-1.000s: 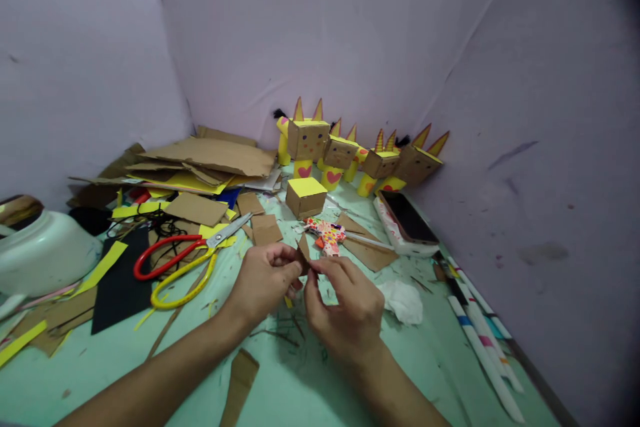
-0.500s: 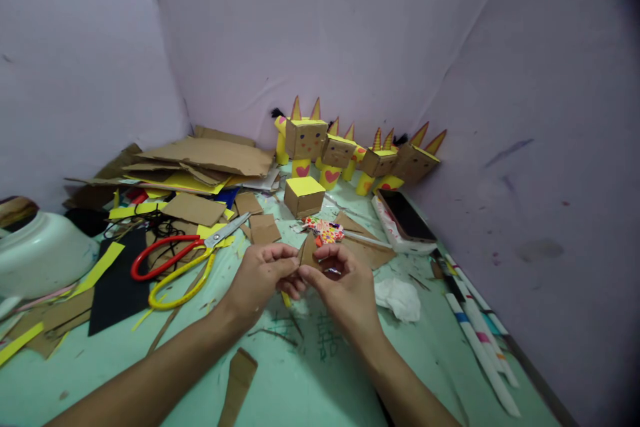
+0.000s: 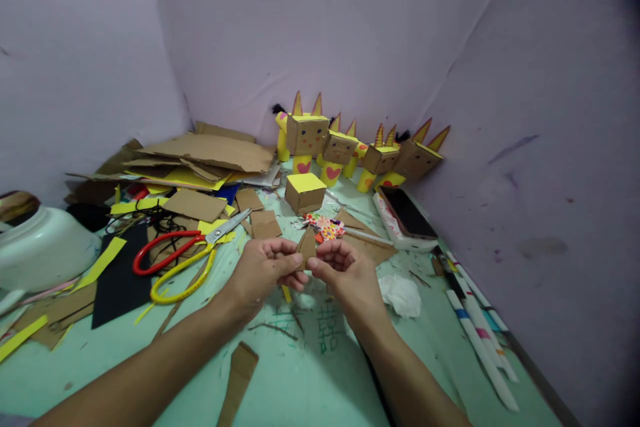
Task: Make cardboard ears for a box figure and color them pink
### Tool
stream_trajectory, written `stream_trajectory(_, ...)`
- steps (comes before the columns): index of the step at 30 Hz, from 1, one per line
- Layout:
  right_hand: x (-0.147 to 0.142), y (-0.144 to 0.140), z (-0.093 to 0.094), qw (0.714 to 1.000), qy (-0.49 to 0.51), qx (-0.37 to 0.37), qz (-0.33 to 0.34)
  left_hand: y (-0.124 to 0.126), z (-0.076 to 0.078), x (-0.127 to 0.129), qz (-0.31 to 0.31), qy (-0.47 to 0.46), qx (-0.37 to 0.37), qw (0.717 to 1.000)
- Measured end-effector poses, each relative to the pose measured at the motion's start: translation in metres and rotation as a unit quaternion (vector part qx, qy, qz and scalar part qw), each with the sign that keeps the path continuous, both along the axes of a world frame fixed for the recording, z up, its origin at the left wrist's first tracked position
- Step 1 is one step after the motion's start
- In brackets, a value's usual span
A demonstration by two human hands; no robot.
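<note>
My left hand point(image 3: 260, 277) and my right hand point(image 3: 345, 277) together pinch a small brown cardboard triangle point(image 3: 307, 247) above the green table point(image 3: 300, 373), its tip pointing up. Just behind the triangle lies a patterned red and white paper scrap point(image 3: 327, 227). A cardboard cube with a yellow top point(image 3: 305, 192) stands further back. Several cardboard box figures with yellow bodies and pointed ears point(image 3: 350, 150) line the back corner.
Red and yellow scissors point(image 3: 185, 253) lie to the left, by black paper point(image 3: 117, 283) and a cardboard pile point(image 3: 200, 157). A white bowl point(image 3: 40, 250) sits far left. A phone on a box point(image 3: 405, 217), a crumpled tissue point(image 3: 400, 293) and markers point(image 3: 477, 333) lie right.
My right hand has turned palm-up and shifted a little away from me. The cardboard triangle now stands with its point up between both hands.
</note>
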State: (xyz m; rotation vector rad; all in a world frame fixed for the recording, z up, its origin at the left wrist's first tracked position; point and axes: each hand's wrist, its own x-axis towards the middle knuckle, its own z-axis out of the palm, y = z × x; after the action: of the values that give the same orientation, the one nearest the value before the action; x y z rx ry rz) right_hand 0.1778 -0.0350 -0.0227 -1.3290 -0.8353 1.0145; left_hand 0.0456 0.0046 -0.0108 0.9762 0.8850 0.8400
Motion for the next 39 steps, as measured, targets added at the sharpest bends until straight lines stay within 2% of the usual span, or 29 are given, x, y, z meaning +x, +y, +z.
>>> stream_trajectory(2,0.002,0.001,0.000,0.996,0.079,-0.034,0.034,0.000,0.001,0.000,-0.013,0.002,-0.011,1.000)
stream_trajectory(4,0.003,0.001,0.001,0.989,0.117,-0.056,0.065,-0.001,0.002,0.000,-0.026,0.008,-0.018,0.999)
stream_trajectory(7,0.003,0.001,0.001,0.987,0.137,-0.061,0.058,-0.001,0.002,0.000,-0.040,0.014,-0.017,0.999)
stream_trajectory(12,0.003,0.002,0.003,0.979,0.188,-0.066,0.043,0.003,0.001,-0.003,-0.050,0.095,0.005,0.994)
stream_trajectory(21,-0.003,0.001,0.002,0.976,0.202,-0.081,0.015,0.002,0.001,-0.004,-0.039,0.098,0.017,0.994)
stream_trajectory(29,-0.009,0.000,-0.003,0.979,0.197,-0.052,0.010,-0.001,-0.002,-0.001,-0.028,0.060,0.013,0.998)
stream_trajectory(35,-0.009,-0.002,-0.003,0.987,0.158,-0.039,0.006,-0.001,0.002,-0.003,-0.035,0.114,0.039,0.992)
stream_trajectory(39,-0.008,-0.001,-0.001,0.983,0.172,-0.051,0.033,0.000,0.002,-0.003,-0.012,0.122,0.019,0.992)
